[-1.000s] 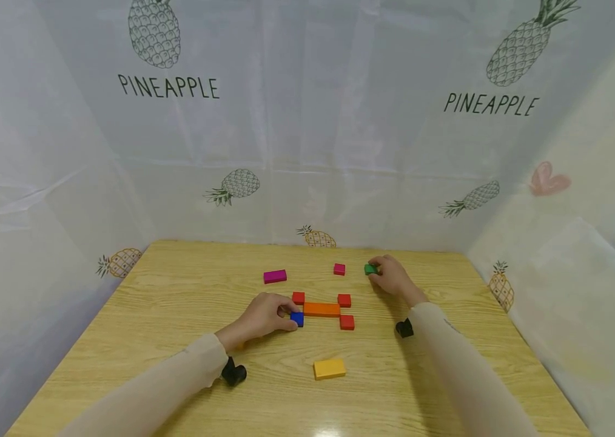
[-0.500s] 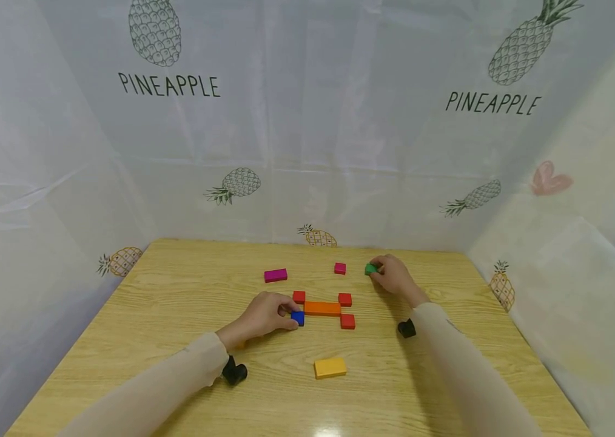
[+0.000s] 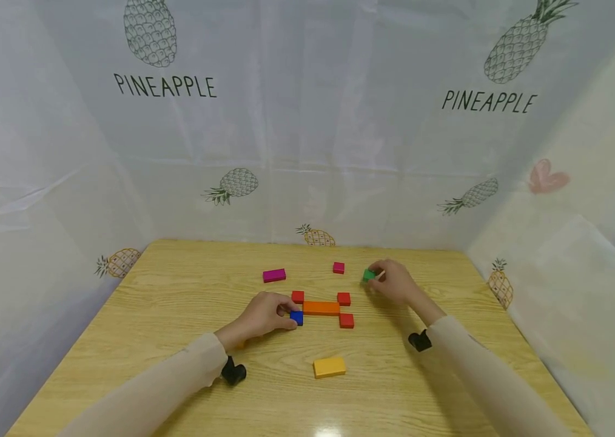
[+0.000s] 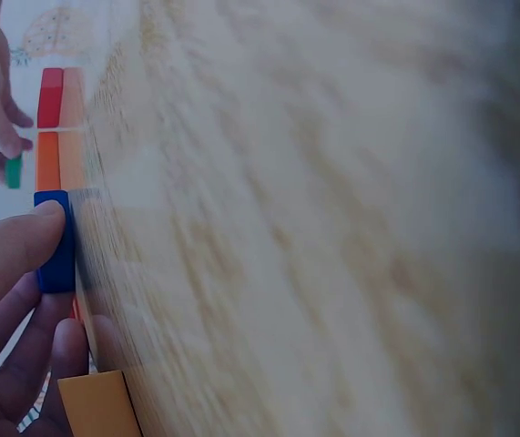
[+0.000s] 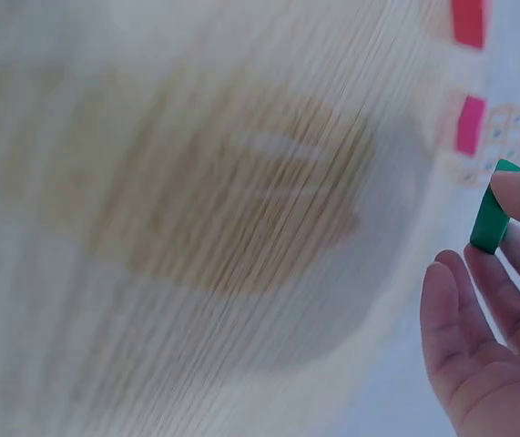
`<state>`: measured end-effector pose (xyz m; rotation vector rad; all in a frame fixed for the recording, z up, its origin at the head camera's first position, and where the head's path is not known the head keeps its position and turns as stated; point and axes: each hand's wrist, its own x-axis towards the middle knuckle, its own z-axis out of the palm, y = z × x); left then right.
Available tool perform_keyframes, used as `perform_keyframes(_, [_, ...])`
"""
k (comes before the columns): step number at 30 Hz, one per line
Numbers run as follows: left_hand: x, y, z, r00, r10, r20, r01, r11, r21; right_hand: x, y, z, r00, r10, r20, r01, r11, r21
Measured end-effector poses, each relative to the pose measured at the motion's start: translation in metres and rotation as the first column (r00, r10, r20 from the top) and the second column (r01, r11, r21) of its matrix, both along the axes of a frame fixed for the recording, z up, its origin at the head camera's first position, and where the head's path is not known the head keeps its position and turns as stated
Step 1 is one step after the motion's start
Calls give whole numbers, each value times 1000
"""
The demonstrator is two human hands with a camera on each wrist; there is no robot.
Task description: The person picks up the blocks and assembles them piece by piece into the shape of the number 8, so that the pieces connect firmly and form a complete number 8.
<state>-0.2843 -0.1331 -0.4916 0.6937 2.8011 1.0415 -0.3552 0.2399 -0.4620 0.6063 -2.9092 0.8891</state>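
Note:
My left hand [image 3: 265, 315] pinches a small blue block [image 3: 296, 318] between thumb and fingers, at the left end of a long orange block [image 3: 321, 308]. In the left wrist view the thumb lies on the face of the blue block [image 4: 56, 246]. Red blocks stand at the orange block's other corners: one at back left [image 3: 298, 297], one at back right [image 3: 344, 298], one at front right [image 3: 346, 320]. My right hand [image 3: 396, 282] pinches a small green block [image 3: 369, 275], which the right wrist view shows raised off the table, between thumb and fingertips.
Farther back on the wooden table [image 3: 176, 291] lie a purple block [image 3: 274, 275] and a small pink block [image 3: 338, 267]. A yellow block [image 3: 329, 367] lies toward the front. An orange-yellow block [image 4: 100, 405] sits close by the left hand. Printed curtains [image 3: 307, 121] enclose the table.
My right hand has lifted the green block and brought it slightly nearer to me, its forearm shifting right. The left hand stays at the blue block.

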Motion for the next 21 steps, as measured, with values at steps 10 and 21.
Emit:
perform_keyframes(10, [0, -1, -2, 1000, -11, -13, 12, 1000, 10, 52, -17, 11, 997, 60, -54, -62, 997, -46])
perform_keyframes(21, [0, -1, 0, 1000, -5, -7, 5, 1000, 6, 103, -31, 5, 996, 81, -48, -84, 995, -55])
